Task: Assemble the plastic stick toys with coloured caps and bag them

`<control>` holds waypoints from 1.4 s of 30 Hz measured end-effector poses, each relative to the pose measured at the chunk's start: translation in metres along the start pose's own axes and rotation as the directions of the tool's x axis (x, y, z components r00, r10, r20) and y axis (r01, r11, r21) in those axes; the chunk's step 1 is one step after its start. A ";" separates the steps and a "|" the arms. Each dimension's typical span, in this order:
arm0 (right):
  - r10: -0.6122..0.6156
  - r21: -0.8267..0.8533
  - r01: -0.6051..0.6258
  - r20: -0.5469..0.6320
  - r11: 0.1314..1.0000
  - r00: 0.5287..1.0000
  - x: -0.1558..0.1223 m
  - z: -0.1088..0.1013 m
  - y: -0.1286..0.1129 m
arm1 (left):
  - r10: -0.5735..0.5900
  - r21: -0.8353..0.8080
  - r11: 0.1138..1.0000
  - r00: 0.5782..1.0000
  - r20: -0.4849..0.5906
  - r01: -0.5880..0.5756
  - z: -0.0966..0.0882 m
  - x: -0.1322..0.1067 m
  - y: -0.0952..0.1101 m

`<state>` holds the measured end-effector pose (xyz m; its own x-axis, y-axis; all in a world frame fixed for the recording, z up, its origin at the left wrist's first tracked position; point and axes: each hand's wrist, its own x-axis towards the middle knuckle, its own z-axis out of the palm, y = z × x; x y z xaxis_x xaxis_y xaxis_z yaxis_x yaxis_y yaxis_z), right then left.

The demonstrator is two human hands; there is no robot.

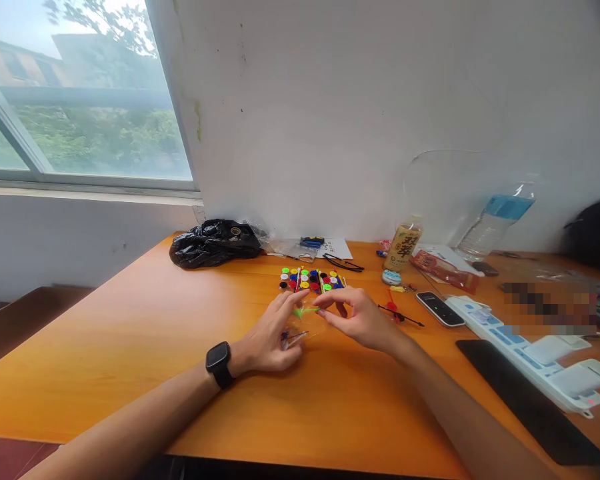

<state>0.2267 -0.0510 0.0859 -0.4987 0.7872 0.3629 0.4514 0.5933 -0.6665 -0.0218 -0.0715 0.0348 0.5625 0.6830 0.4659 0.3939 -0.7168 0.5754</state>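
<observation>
In the head view, my right hand (357, 317) has its thumb and index fingertips at the thin end of a small bright green plastic piece (306, 311), which it appears to pinch. My left hand (275, 330), with a black watch (219, 364) on the wrist, lies with fingers stretched forward and thumb apart. It is beside a clear plastic bag (294, 337) that has small dark and white parts in or on it. Just beyond my fingertips sit several coloured round pieces (304, 279) in rows: green, white, yellow, red, blue and black.
A black plastic bag (215, 243) lies at the back left, near dark-framed glasses (343, 263). To the right are a red and black piece (399, 313), a phone-like device (440, 309), a tea bottle (404, 245), a tilted water bottle (500, 220) and a white power strip (523, 357).
</observation>
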 end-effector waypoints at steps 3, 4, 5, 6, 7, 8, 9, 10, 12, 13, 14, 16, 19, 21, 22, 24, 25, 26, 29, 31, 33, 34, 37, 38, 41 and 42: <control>-0.064 -0.093 0.059 -0.048 0.994 0.997 0.002 0.014 0.002 | 0.010 0.009 1.000 1.000 0.006 -0.010 0.001 0.001 0.000; -0.072 -0.113 0.065 -0.063 0.991 0.995 0.002 0.018 0.003 | 0.017 0.009 1.000 1.000 0.012 -0.018 0.001 0.001 0.000; -0.077 -0.128 0.067 -0.074 0.990 0.994 0.003 0.023 0.004 | 0.022 0.009 1.000 1.000 0.019 -0.023 0.002 0.001 0.000; -0.085 -0.139 0.074 -0.080 0.988 0.993 0.004 0.026 0.004 | 0.025 0.006 1.000 0.999 0.027 -0.026 0.002 0.001 0.000; -0.101 -0.150 0.087 -0.089 0.985 0.991 0.004 0.029 0.004 | 0.024 0.004 1.000 0.999 0.035 -0.024 0.002 0.001 0.000; -0.121 -0.162 0.103 -0.108 0.981 0.987 0.005 0.032 0.005 | 0.019 0.000 1.000 0.999 0.040 -0.019 0.002 0.001 0.000; -0.139 -0.169 0.115 -0.136 0.979 0.981 0.005 0.034 0.005 | 0.014 -0.003 1.000 0.999 0.044 -0.014 0.002 0.001 0.001; -0.147 -0.162 0.121 -0.164 0.979 0.975 0.005 0.035 0.006 | 0.010 -0.005 1.000 0.999 0.045 -0.010 0.002 0.001 0.001; -0.105 -0.072 0.094 -0.168 0.993 0.980 0.005 0.036 0.008 | 0.013 -0.010 1.000 0.999 0.046 -0.013 0.000 0.002 0.002; -0.058 0.012 0.060 -0.133 0.998 0.989 0.004 0.036 0.009 | 0.019 -0.010 1.000 0.998 0.051 -0.019 -0.001 0.002 0.003; -0.011 0.101 0.019 -0.078 0.995 0.997 0.004 0.035 0.011 | 0.027 -0.012 1.000 0.998 0.061 -0.027 -0.003 0.002 0.003; 0.039 0.243 -0.042 0.015 0.969 0.999 0.003 0.034 0.013 | 0.041 -0.030 0.999 0.997 0.068 -0.039 -0.006 0.003 0.003; 0.009 0.363 -0.010 0.003 0.932 1.000 0.003 0.030 0.012 | 0.008 -0.095 0.995 0.999 0.045 -0.004 -0.012 0.003 0.000; -0.022 0.436 0.025 -0.011 0.899 1.000 0.004 0.024 0.009 | -0.075 -0.178 0.980 0.995 0.069 0.086 -0.016 0.004 -0.004; -0.032 0.461 0.033 -0.011 0.887 0.999 0.004 0.020 0.007 | -0.125 -0.238 0.960 0.986 0.112 0.149 -0.018 0.004 -0.006; -0.037 0.474 0.038 -0.010 0.880 0.999 0.005 0.011 0.004 | -0.185 -0.381 0.883 0.950 0.252 0.273 -0.022 0.005 -0.010; -0.032 0.471 0.036 -0.016 0.881 0.999 0.005 0.008 0.003 | -0.180 -0.453 0.830 0.925 0.334 0.325 -0.024 0.006 -0.012; -0.024 0.471 0.033 -0.025 0.882 0.999 0.005 0.005 0.003 | -0.154 -0.517 0.774 0.900 0.408 0.366 -0.025 0.008 -0.013; 0.006 0.508 0.013 -0.035 0.861 0.999 0.005 0.002 0.001 | -0.041 -0.617 0.655 0.835 0.548 0.437 -0.027 0.012 -0.011; 0.009 0.529 0.015 -0.042 0.848 0.999 0.005 -0.002 -0.001 | -0.014 -0.608 0.648 0.804 0.594 0.460 -0.026 0.013 -0.006; 0.005 0.490 0.038 -0.086 0.871 0.996 0.007 -0.013 0.001 | -0.041 -0.582 0.666 0.803 0.595 0.466 -0.023 0.013 0.000; 0.010 0.425 0.048 -0.132 0.904 0.991 0.007 -0.023 0.004 | -0.069 -0.582 0.667 0.815 0.575 0.466 -0.021 0.012 0.003; 0.043 0.005 -0.044 -0.336 0.999 0.941 0.006 -0.063 0.029 | -0.150 -0.651 0.595 0.861 0.486 0.471 -0.013 0.011 0.007; 0.073 -0.145 -0.137 -0.379 0.980 0.922 0.004 -0.077 0.041 | -0.167 -0.688 0.551 0.870 0.463 0.472 -0.010 0.010 0.007; 0.284 -0.418 -0.426 -0.360 0.802 0.888 -0.006 -0.106 0.081 | -0.204 -0.782 0.426 0.891 0.406 0.455 -0.003 0.010 0.002; 0.366 -0.471 -0.504 -0.356 0.724 0.860 -0.009 -0.111 0.092 | -0.214 -0.799 0.400 0.893 0.396 0.450 -0.002 0.009 0.000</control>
<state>0.3550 0.0149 0.0932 0.0004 0.9539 0.3000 0.9264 0.1126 -0.3593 -0.0181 -0.0649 0.0406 0.7059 0.7078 0.0272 -0.1705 0.1325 0.9764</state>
